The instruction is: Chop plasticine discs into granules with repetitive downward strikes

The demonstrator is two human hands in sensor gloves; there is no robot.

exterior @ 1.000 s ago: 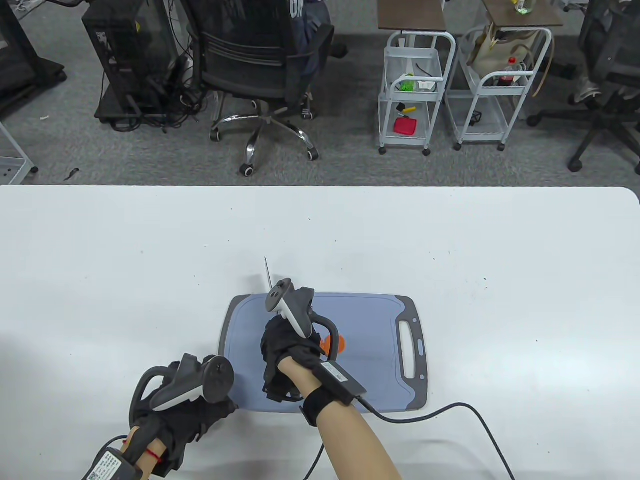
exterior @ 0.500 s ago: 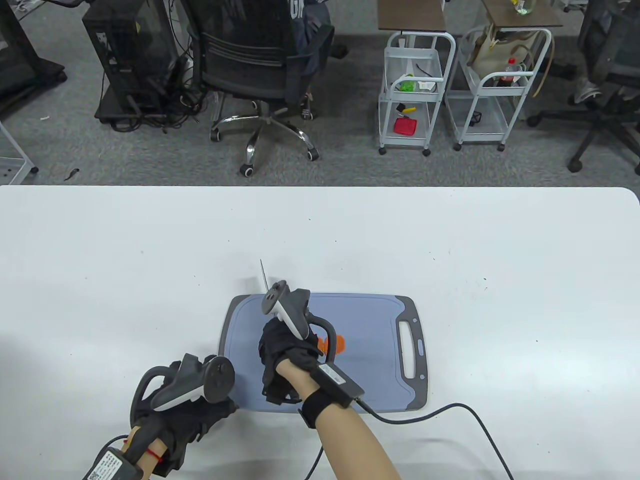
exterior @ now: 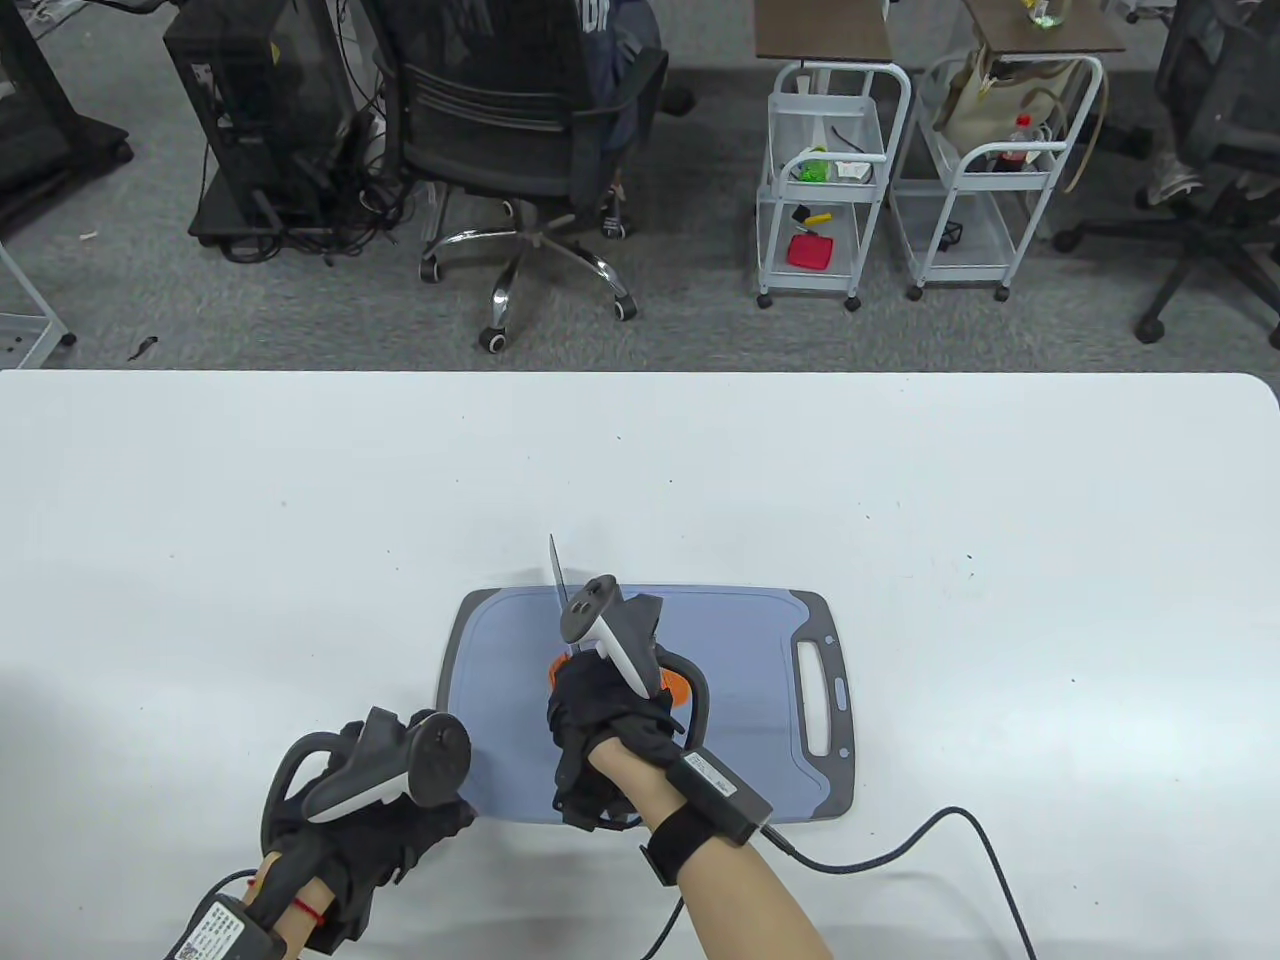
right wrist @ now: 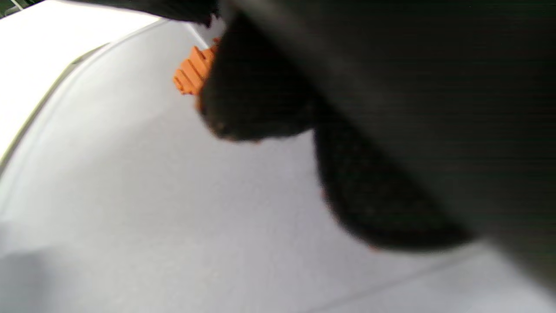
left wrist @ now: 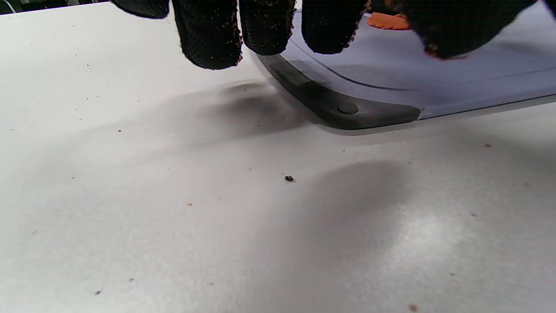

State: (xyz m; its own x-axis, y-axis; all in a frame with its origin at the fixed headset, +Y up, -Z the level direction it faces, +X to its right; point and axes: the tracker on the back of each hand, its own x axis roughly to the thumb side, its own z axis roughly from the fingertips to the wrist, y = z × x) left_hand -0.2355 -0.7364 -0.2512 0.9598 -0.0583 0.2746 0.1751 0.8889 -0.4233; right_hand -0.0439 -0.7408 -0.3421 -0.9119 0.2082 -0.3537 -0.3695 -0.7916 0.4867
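White table (exterior: 900,480) is carrying a cutting board (exterior: 740,640). Right hand (exterior: 600,715) is grasping the knife (exterior: 556,572) over orange plasticine (right wrist: 191,71) at board centre; strips scored, granules outstanding. Left hand (exterior: 385,840) is resting unclenched at seven o'clock.

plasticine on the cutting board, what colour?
Orange plasticine, scored with parallel cut lines; clearest in the right wrist view.

we see white table (exterior: 900,480), dark crumbs scattered on it. beyond far edge: black office chair (exterior: 520,130), computer tower (exterior: 250,110), two white wire carts (exterior: 830,190), red item on lower shelf.
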